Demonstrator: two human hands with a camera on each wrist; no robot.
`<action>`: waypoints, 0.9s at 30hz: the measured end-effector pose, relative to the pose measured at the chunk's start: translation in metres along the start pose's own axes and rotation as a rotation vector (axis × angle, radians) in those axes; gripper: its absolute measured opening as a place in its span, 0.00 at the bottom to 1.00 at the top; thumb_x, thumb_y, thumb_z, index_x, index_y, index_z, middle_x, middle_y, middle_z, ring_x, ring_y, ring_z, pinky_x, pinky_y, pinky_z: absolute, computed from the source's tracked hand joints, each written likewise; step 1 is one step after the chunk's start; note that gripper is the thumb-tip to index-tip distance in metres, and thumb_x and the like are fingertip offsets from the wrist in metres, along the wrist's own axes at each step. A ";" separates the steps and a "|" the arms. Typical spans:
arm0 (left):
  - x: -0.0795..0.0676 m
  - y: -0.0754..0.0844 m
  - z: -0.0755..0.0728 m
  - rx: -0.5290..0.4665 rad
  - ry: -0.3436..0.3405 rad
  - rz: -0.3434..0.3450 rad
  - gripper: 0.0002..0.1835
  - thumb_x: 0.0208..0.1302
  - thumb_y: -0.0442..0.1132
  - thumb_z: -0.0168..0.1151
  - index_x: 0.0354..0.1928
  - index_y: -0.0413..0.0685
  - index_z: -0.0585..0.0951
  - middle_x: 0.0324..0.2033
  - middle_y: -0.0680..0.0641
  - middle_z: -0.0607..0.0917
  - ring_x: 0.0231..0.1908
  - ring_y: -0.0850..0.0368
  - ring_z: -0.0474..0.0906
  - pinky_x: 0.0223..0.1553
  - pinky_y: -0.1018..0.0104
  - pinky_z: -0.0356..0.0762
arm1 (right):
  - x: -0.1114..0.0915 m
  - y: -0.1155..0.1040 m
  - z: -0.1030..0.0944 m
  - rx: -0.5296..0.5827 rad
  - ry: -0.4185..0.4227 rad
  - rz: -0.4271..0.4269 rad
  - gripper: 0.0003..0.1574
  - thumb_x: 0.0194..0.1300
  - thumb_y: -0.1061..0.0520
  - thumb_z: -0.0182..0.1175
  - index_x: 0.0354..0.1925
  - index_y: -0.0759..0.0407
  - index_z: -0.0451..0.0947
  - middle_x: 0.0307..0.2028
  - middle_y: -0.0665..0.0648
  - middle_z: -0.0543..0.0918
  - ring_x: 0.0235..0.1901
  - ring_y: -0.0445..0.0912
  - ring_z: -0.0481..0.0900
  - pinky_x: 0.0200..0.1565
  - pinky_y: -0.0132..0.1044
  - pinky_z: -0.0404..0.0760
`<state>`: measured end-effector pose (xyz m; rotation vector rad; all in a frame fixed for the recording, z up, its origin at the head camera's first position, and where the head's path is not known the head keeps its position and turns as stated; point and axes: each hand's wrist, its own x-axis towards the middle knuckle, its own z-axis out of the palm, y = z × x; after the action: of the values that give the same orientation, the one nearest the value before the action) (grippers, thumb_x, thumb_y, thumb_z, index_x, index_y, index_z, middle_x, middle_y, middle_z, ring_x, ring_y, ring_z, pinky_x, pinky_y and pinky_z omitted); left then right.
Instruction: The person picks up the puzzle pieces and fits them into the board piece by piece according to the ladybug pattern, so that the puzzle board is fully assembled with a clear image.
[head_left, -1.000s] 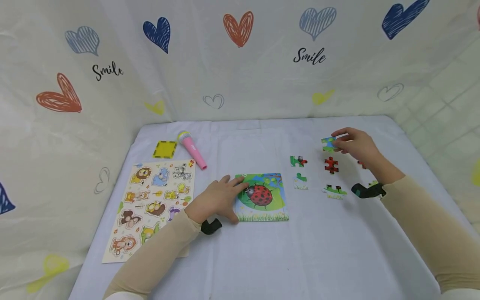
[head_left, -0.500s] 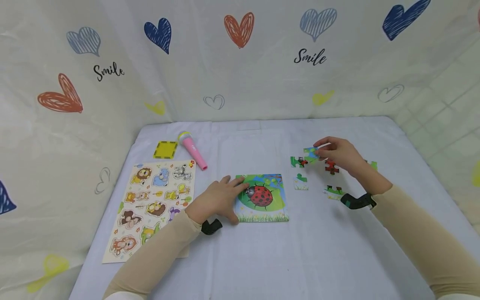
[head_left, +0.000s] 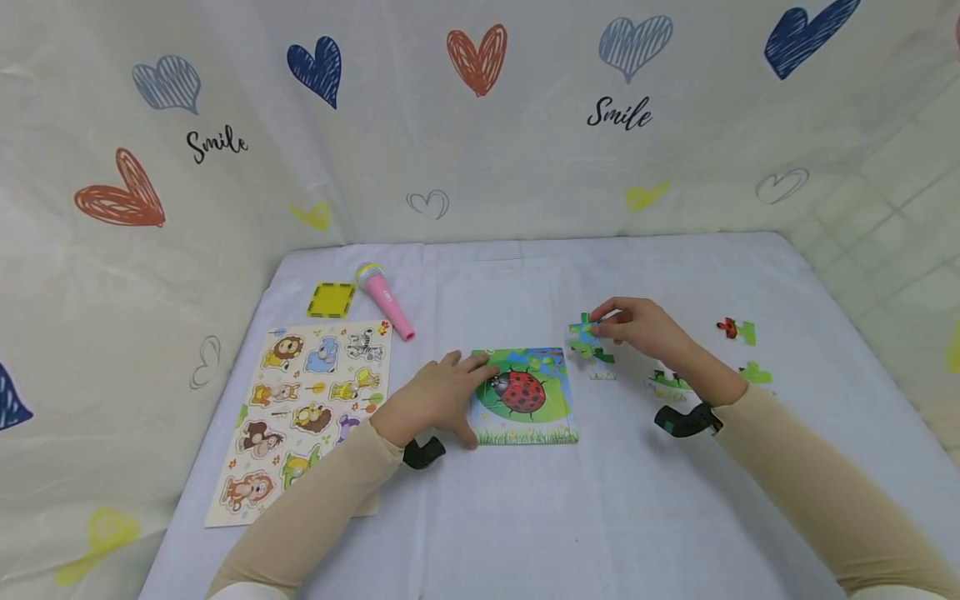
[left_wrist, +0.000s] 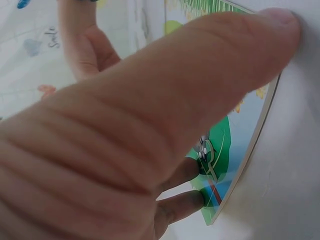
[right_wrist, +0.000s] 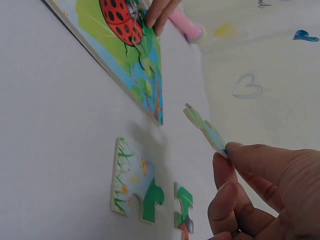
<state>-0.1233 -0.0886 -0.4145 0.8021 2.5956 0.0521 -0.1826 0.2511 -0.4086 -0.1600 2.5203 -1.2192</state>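
Note:
Between thumb and fingertips, my right hand (head_left: pixel 637 327) pinches a blue-and-green jigsaw piece (head_left: pixel 581 338). In the right wrist view this jigsaw piece (right_wrist: pixel 206 129) is seen nearly edge-on, raised over the table. Below it lie a grass-and-flower jigsaw piece (right_wrist: pixel 131 182) and a green-and-red jigsaw piece (right_wrist: pixel 184 197). My left hand (head_left: pixel 438 396) rests with spread fingers on the left side of a square board (head_left: pixel 532 425) printed with a ladybug. In the left wrist view its thumb (left_wrist: pixel 200 65) crosses over the board, while two fingertips touch the far corner.
Loose jigsaw pieces lie to the right, including a grassy piece (head_left: pixel 670 385), a red-and-green piece (head_left: pixel 746 333) and a green piece (head_left: pixel 754 375). At the left are an animal puzzle board (head_left: pixel 300 417), a pink toy microphone (head_left: pixel 388 304) and a yellow square (head_left: pixel 331 300).
My right hand has carried the blue-and-green jigsaw piece left and nearer, from the back right to beside the ladybug board. The left hand has stayed in place.

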 end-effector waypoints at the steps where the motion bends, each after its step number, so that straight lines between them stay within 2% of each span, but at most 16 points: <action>1: 0.000 0.000 0.000 0.002 0.002 -0.001 0.63 0.44 0.62 0.84 0.81 0.59 0.61 0.82 0.50 0.56 0.78 0.34 0.55 0.68 0.37 0.68 | 0.001 0.000 0.004 -0.004 -0.007 -0.003 0.20 0.71 0.48 0.67 0.55 0.57 0.82 0.45 0.60 0.88 0.41 0.53 0.79 0.46 0.44 0.79; 6: -0.001 0.001 -0.003 -0.008 -0.004 -0.003 0.63 0.43 0.61 0.84 0.81 0.60 0.60 0.81 0.50 0.57 0.77 0.33 0.55 0.67 0.36 0.68 | 0.003 0.000 0.026 -0.019 -0.048 -0.028 0.17 0.71 0.50 0.67 0.53 0.58 0.83 0.41 0.59 0.89 0.42 0.48 0.80 0.43 0.38 0.77; 12: -0.002 0.002 -0.003 -0.010 -0.013 0.005 0.62 0.44 0.61 0.84 0.81 0.63 0.60 0.82 0.49 0.56 0.77 0.33 0.55 0.67 0.35 0.68 | 0.008 0.001 0.045 -0.006 -0.050 -0.020 0.17 0.70 0.50 0.68 0.52 0.56 0.84 0.45 0.58 0.90 0.44 0.49 0.82 0.44 0.38 0.79; 21: -0.002 0.003 -0.005 -0.008 -0.007 0.004 0.61 0.43 0.61 0.84 0.80 0.63 0.62 0.81 0.49 0.58 0.77 0.33 0.56 0.67 0.37 0.69 | 0.009 -0.005 0.057 -0.110 -0.014 -0.074 0.13 0.69 0.50 0.68 0.47 0.56 0.86 0.38 0.56 0.90 0.35 0.47 0.79 0.36 0.37 0.76; 27: -0.002 0.004 -0.005 -0.013 -0.014 0.003 0.61 0.43 0.61 0.84 0.80 0.63 0.62 0.81 0.49 0.57 0.77 0.34 0.55 0.68 0.37 0.69 | 0.007 -0.011 0.061 -0.131 0.010 -0.073 0.11 0.70 0.51 0.67 0.46 0.54 0.86 0.36 0.55 0.88 0.30 0.47 0.76 0.28 0.37 0.74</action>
<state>-0.1214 -0.0860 -0.4086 0.7983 2.5784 0.0644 -0.1685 0.1976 -0.4371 -0.2805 2.6243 -1.0841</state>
